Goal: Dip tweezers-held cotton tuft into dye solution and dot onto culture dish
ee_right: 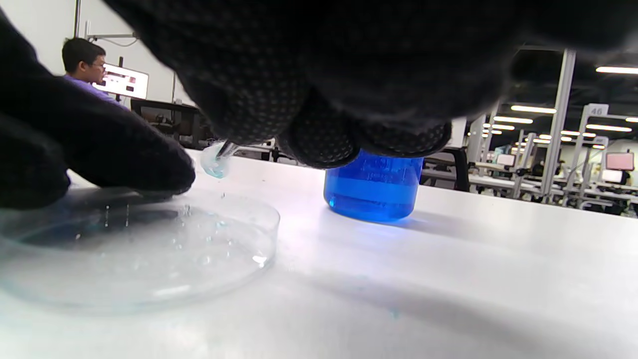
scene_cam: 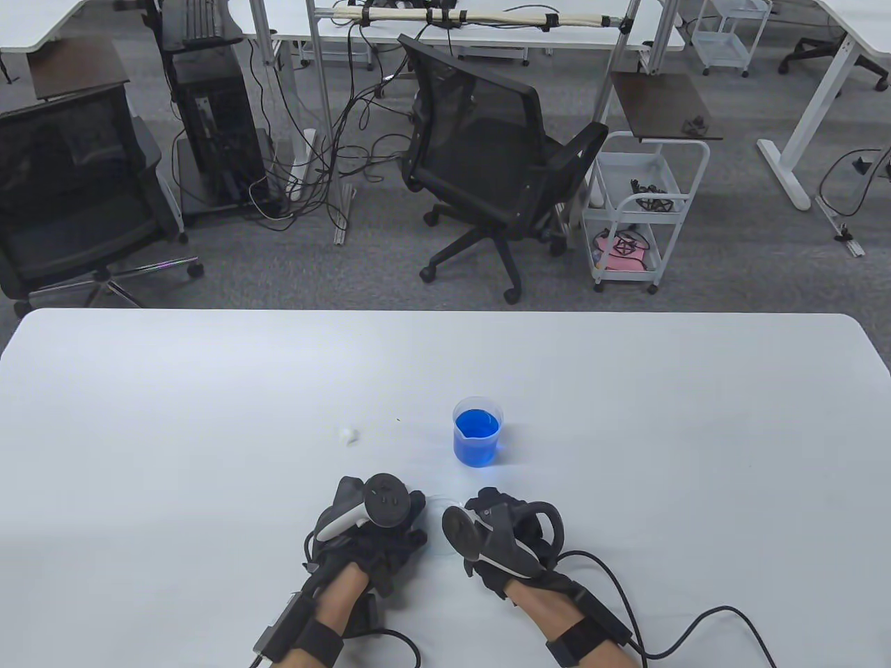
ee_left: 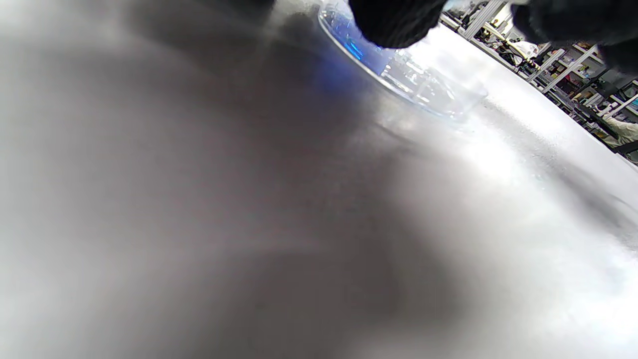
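Observation:
A clear beaker of blue dye (scene_cam: 477, 433) stands mid-table; it also shows in the right wrist view (ee_right: 371, 192). A clear culture dish (ee_right: 149, 249) lies between my hands, mostly hidden in the table view, and shows in the left wrist view (ee_left: 428, 89). My left hand (scene_cam: 390, 518) holds the dish at its rim, with fingers (ee_right: 114, 154) touching it. My right hand (scene_cam: 487, 518) grips tweezers whose tip (ee_right: 227, 149) holds a pale blue cotton tuft (ee_right: 215, 165) just above the dish's far rim.
A loose white cotton tuft (scene_cam: 347, 435) lies on the white table (scene_cam: 661, 431) left of the beaker. Glove cables (scene_cam: 696, 626) trail off the front edge at the right. An office chair (scene_cam: 487, 146) and a cart (scene_cam: 644, 202) stand beyond the far edge.

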The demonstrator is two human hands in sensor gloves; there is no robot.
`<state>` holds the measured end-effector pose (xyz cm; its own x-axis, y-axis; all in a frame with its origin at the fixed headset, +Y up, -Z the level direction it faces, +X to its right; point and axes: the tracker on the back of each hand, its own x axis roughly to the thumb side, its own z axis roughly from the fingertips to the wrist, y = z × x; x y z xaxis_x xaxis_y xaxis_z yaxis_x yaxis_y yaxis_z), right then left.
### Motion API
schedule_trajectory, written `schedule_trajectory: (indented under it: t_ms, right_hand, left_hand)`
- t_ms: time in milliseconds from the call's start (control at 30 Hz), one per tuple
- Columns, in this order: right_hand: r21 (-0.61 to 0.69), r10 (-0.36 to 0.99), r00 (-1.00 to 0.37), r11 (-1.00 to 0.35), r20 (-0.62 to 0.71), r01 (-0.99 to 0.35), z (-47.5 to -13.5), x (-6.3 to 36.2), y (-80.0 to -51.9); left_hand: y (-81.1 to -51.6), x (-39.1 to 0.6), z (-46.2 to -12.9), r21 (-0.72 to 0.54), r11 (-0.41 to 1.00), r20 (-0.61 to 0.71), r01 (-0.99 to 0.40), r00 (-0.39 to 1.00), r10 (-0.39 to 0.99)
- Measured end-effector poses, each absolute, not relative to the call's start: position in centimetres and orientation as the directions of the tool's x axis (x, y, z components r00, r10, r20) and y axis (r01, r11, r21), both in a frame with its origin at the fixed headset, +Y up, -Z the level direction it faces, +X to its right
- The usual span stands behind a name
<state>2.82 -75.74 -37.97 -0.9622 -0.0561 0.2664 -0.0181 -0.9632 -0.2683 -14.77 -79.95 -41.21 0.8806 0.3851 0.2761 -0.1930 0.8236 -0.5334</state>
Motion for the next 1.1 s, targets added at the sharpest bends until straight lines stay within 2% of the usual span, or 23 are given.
schedule_trajectory:
  t_ms: [267,600,900,1100]
  right_hand:
    - [-0.237,-0.114,-0.956,-0.97,0.272,0.048,-38.2,2.2,-77.3]
    - [-0.294,-0.038,-0.973,-0.955,0.229,-0.031,-37.7,4.5,-74.7]
    - [-0.225,-0.105,-0.96,-0.973,0.259,0.046,-37.7,3.4,-77.1]
    - [-0.227,-0.112,-0.959,-0.973,0.261,0.052,-37.4,3.3,-77.0]
  left_hand:
    - [-79.9,-14.8,-41.2,-0.532,0.825,0.277,-0.191,0.881,0.383]
    - [-79.9,-14.8,-41.1,-0.532,0.825,0.276,-0.191,0.882,0.382]
    - [-79.9,-14.8,-41.2,-0.532,0.825,0.275,-0.192,0.882,0.382]
    - [-79.9,-14.9,-41.2,-0.533,0.824,0.275,-0.195,0.881,0.386]
